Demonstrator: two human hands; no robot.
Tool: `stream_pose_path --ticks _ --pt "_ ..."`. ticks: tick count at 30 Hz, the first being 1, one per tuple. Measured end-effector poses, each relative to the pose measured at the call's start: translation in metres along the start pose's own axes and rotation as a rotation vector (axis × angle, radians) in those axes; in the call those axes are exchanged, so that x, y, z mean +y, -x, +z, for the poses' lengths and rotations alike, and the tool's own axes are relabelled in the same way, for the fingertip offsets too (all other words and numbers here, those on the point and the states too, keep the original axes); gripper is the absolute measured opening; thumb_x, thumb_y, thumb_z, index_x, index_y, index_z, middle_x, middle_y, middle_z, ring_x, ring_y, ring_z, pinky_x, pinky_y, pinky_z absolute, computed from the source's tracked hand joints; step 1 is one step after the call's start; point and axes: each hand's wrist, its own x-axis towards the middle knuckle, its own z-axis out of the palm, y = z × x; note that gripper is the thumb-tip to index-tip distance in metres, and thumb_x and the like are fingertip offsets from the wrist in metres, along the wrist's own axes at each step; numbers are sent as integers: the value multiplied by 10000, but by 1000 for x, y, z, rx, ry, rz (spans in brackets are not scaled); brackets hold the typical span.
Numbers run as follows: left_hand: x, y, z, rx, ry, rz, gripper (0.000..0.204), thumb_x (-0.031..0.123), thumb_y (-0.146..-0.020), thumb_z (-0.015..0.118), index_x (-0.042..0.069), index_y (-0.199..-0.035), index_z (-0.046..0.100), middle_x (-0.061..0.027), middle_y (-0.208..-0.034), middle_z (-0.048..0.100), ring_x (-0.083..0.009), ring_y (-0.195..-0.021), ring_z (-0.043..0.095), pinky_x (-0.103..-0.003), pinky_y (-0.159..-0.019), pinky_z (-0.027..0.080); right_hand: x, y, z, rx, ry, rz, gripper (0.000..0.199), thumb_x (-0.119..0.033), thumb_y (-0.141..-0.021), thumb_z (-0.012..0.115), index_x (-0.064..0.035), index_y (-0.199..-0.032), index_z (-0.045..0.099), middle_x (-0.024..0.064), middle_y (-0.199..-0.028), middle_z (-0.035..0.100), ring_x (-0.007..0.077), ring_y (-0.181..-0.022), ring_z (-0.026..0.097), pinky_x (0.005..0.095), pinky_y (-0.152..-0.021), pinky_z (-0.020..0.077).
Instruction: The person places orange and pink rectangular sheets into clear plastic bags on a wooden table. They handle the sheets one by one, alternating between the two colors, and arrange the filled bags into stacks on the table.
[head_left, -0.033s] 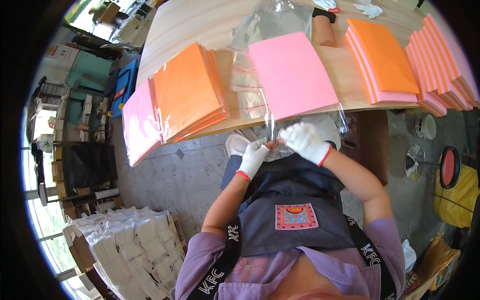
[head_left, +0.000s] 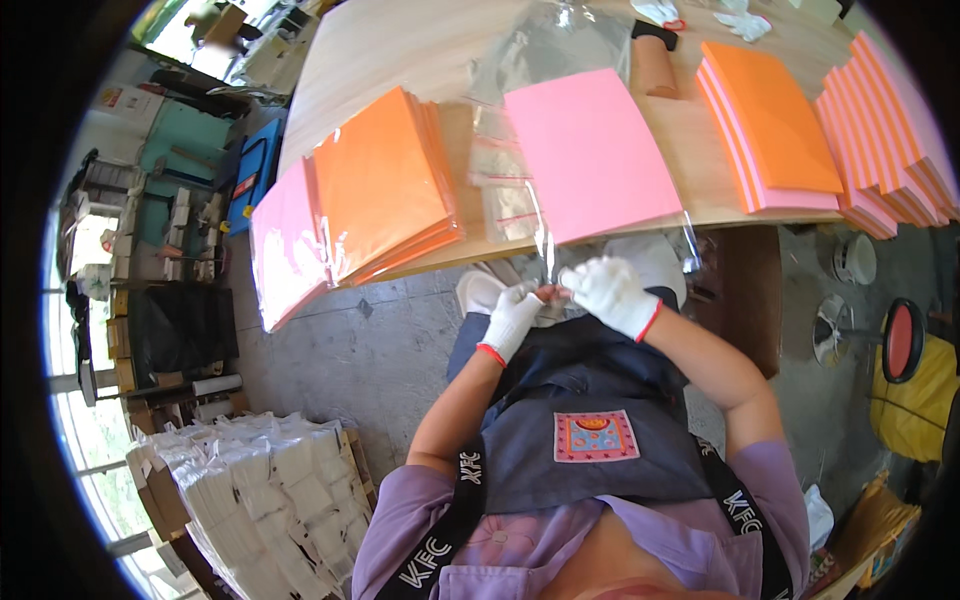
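While seated at a wooden surface [head_left: 400, 60], a person in white gloves works at its near edge. L hand [head_left: 512, 318] and R hand [head_left: 612, 292] meet just below that edge, both closed in a pinch on the open flap of a clear bag [head_left: 545, 235]. A pink sheet [head_left: 590, 150] sits inside the bag, lying flat on the surface w/ the flap hanging over the edge toward the lap. Left of it: an orange stack [head_left: 385, 185] over a pink stack [head_left: 285, 245], already bagged. Right: more orange and pink stacks [head_left: 775, 130]. White packs [head_left: 260, 490] sit piled on the floor, lower left. Risk, as I judge it: the flap could stick crooked or crease if the gloved fingers slip, and a pull toward the lap could drag bag and sheet off the edge.
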Motion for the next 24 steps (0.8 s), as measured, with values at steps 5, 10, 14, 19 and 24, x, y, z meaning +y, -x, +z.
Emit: stream_pose_path --ticks 5,10,14,19,24 --pt "6 3 2 36 -100 15 243 73 -958 487 -43 -1069 670 -99 -979 733 -174 -813 706 -265 -726 575 -17 -3 7 -4 -38 36 193 -328 -889 631 -143 -856 588 34 -629 654 217 -605 685 375 -535 532" --pt "10 0 6 123 -154 -42 215 68 -957 507 -41 -981 691 -118 -909 728 -164 -749 697 -256 -704 566 -22 -9 5 -68 64 15 208 -307 -916 581 -131 -807 564 37 -611 650 212 -579 682 355 -523 537" --pt "2 0 3 82 -30 -34 195 90 -976 532 -43 -1004 672 -110 -889 721 -164 -738 690 -266 -680 557 12 26 -20 92 -846 -4 183 -148 -812 717 -61 -936 615 50 -688 641 155 -550 636 315 -510 520" --pt "7 6 -3 59 -339 96 234 161 -981 604 -57 -1035 667 -113 -882 729 -161 -775 673 -281 -691 524 124 177 -108 -62 -1110 760 247 -216 -859 652 -74 -1059 625 121 -869 648 231 -752 642 371 -694 505" --pt "34 13 9 194 -927 532 122 111 -878 674 10 -945 683 -134 -770 662 -263 -794 661 -376 -747 510 178 330 -85 -1041 -298 1096 342 -284 -905 587 -88 -1181 635 191 -1050 654 307 -954 648 427 -878 490"
